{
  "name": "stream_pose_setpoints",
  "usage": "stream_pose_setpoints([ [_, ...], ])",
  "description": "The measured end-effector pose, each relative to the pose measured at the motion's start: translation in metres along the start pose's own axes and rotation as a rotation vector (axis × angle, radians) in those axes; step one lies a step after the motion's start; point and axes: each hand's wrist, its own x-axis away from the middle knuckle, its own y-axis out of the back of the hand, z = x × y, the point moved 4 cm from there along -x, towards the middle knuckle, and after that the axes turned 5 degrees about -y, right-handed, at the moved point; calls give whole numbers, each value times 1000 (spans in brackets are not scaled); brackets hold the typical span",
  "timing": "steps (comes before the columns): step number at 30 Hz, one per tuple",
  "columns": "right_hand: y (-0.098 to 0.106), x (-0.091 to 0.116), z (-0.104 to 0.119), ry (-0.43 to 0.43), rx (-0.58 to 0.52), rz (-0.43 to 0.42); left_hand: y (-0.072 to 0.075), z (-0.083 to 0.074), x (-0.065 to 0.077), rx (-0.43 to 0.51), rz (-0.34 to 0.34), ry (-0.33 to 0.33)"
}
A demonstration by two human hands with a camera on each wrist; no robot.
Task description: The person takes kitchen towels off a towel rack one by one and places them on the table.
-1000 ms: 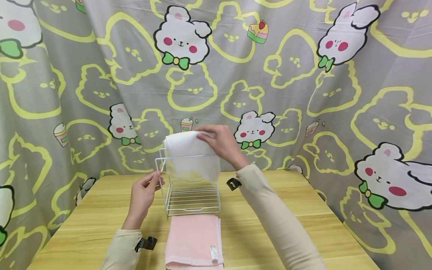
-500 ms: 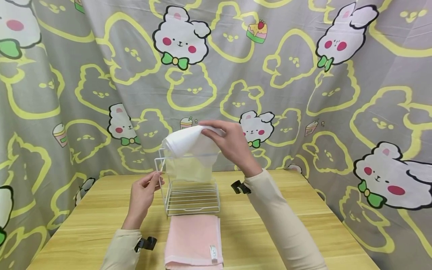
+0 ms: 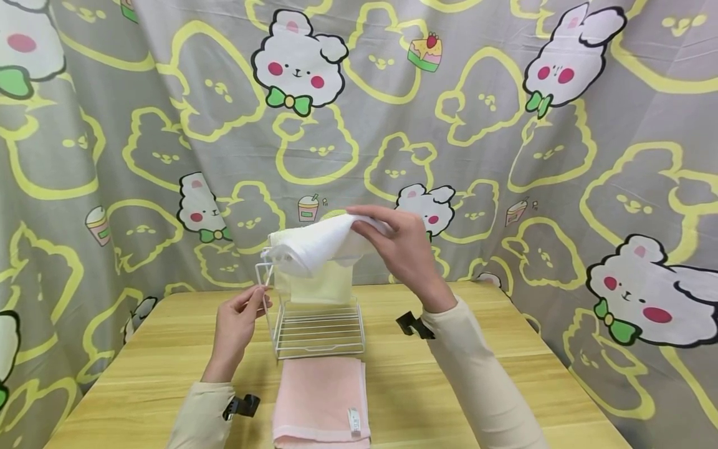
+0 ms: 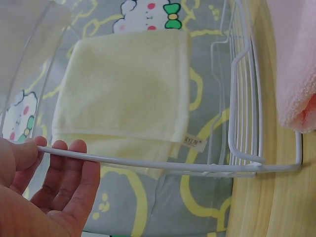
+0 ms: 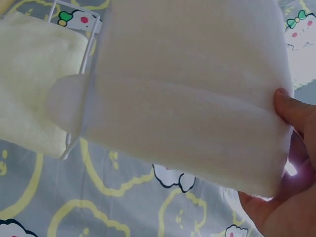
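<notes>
A white wire rack (image 3: 320,355) stands on the wooden table, and my left hand (image 3: 238,318) holds its left upright. In the left wrist view, the thumb and fingers of that hand (image 4: 54,197) pinch the thin wire. Above the rack, my right hand (image 3: 406,249) grips the right edge of a white towel (image 3: 320,243), thumb on one side and fingers on the other. The towel's left part lies over the rack's top. Behind it, a pale yellow towel (image 3: 321,287) with a label hangs folded on the rack. The right wrist view shows the white towel (image 5: 187,103) stretched toward the hand.
A folded pink towel (image 3: 320,399) with a small label lies on the table (image 3: 465,374) in front of the rack. A patterned grey curtain (image 3: 359,125) surrounds the table at the back and sides. Black wrist mounts (image 3: 415,325) sit on both sleeves.
My right hand has moved right, drawing the white towel's edge with it. The towel's front part has lifted, uncovering more of the yellow towel. My left hand has stayed on the upright.
</notes>
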Motion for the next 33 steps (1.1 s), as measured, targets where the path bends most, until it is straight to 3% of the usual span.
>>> stream_pose_setpoints([
  [7, 11, 11, 4, -12, -122, -15, 0, -2, -1, -2, 11, -7],
  [17, 22, 32, 3, -11, -137, -45, 0, 1, -1, -1, 7, -2],
  [26, 36, 53, -6, -59, 5, -95, 0, -3, 1, 9, 13, -3],
  [33, 45, 81, -24, -138, 127, -67, 0, -1, 1, 11, 17, 3],
])
